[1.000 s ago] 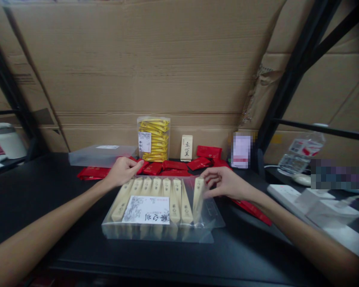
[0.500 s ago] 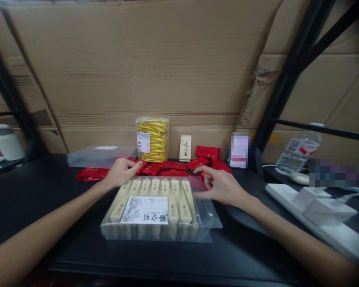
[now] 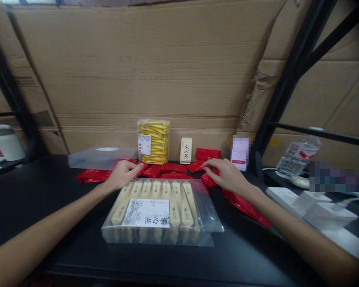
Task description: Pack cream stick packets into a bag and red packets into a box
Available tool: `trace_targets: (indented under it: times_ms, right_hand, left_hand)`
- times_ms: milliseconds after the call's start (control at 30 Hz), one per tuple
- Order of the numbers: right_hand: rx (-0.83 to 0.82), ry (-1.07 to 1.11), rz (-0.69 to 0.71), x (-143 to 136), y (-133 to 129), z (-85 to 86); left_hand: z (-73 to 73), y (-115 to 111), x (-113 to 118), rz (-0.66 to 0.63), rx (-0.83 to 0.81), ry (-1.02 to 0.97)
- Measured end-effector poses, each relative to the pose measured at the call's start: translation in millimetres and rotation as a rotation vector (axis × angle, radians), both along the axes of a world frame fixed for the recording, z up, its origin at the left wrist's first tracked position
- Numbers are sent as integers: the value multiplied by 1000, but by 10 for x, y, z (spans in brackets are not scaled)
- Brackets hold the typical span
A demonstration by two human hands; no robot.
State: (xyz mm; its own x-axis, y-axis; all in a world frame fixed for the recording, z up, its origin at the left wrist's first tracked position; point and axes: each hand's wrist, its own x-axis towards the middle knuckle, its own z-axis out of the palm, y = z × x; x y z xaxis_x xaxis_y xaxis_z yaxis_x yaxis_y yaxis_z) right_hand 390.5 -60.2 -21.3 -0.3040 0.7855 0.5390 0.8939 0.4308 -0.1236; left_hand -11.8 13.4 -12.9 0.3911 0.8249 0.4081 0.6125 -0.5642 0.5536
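Observation:
A clear plastic box (image 3: 209,213) lies on the black table before me, a row of cream packets (image 3: 185,207) and a white label (image 3: 146,212) inside it. At its far left corner is my left hand (image 3: 124,175), fingers curled and thumb pressed forward, beside a red packet (image 3: 152,170); what it grips, if anything, is hidden. Beyond the box's far right corner, my right hand (image 3: 227,175) has its thumb and fingers closed on a red packet (image 3: 208,180). More red packets (image 3: 175,168) lie behind the box. Another red piece (image 3: 248,209) shows beside my right forearm.
A clear box of yellow packets (image 3: 153,143) and one cream packet (image 3: 186,150) stand against the cardboard (image 3: 155,67). A translucent box (image 3: 86,158) lies at the back left. A phone (image 3: 239,153), power strip (image 3: 281,195) and water bottle (image 3: 299,155) are on the right.
My right hand has moved away from the box's right end, farther back and right, onto the red packets. A red piece now shows by the right forearm. My left hand stays nearly still.

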Motion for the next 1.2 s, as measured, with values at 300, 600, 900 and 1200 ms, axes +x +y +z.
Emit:
trace_targets:
  times_ms: [300, 600, 900, 1200]
  right_hand:
    - [-276, -296, -145, -484, 853, 155]
    - [-326, -340, -301, -661, 982, 34]
    - [-125, -156, -232, -269, 525, 275]
    - [83, 355, 47, 366, -116, 181]
  left_hand:
    - [-17, -28, 40, -23, -8, -43]
    - [-17, -38, 64, -17, -33, -54]
    - [-40, -20, 72, -22, -34, -81]
    - [-47, -13, 66, 10, -32, -79]
